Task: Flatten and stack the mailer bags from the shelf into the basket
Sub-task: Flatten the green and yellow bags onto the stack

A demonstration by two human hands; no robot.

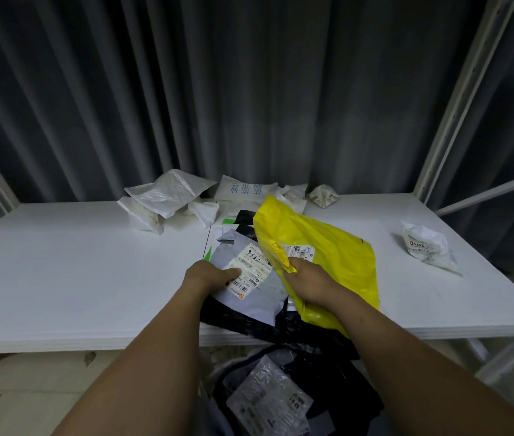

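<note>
A yellow mailer bag [328, 247] is lifted off the white shelf [60, 262], and my right hand [309, 281] grips its near edge. To its left a grey mailer bag [249, 297] with white labels lies on a black bag at the shelf's front edge. My left hand [208, 276] holds the grey bag, thumb on its label. Below the shelf edge the basket [217, 376] holds dark and clear mailer bags [268, 401]; most of its rim is hidden.
Several crumpled white mailer bags [167, 196] sit at the back of the shelf against a grey curtain. Another crumpled white bag [425, 247] lies at the right. White metal shelf uprights [450, 121] stand at the right.
</note>
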